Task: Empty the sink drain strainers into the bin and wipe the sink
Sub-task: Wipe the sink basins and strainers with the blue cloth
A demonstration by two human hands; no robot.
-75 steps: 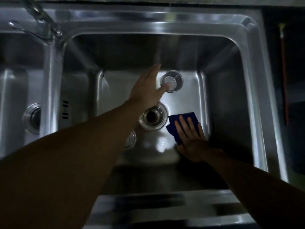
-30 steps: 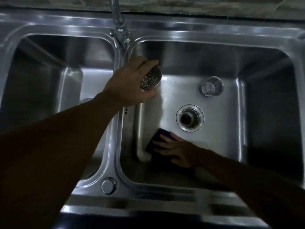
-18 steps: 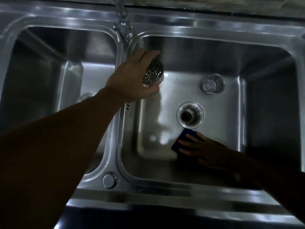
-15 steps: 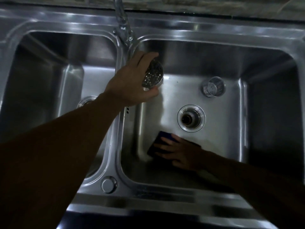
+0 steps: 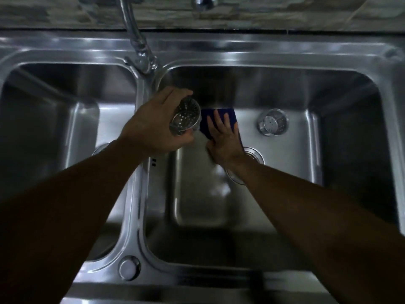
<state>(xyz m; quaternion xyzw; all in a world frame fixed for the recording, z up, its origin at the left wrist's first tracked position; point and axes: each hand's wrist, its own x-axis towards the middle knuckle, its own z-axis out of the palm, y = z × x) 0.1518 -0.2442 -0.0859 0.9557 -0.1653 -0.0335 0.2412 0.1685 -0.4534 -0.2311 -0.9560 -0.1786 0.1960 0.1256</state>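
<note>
Landmark: the open drain point(image 5: 252, 157) in the floor of the right basin point(image 5: 285, 163); every place below is given from it.
Left hand: the left hand point(image 5: 153, 126) is closed round a perforated strainer basket point(image 5: 185, 119), raised over the divider, up and to the left of the drain, the holed bottom turned toward the camera.
Right hand: the right hand point(image 5: 223, 139) lies flat, fingers spread, pressing a dark blue cloth point(image 5: 219, 119) to the basin floor just behind the drain, toward the back wall.
Second strainer: a second strainer point(image 5: 272, 123) sits loose on the basin floor, behind the drain and to its right, out of its hole.
Left basin: its drain point(image 5: 102, 149) is mostly hidden by the left forearm; whether a strainer sits in it cannot be told.
Done, by the look of it: both strainers are out of their seats, and neither shows scraps, though the light is dim; I judge the emptying finished or nearly so. No bin is in view.
In hand: wiping the right basin, with the cloth at the far part of the floor.
Left to do: probably the rest of this basin, the left basin, and seating the strainers again.
Tap: the tap point(image 5: 135, 40) stands behind the divider, far left of the drain; no water is seen running.
</note>
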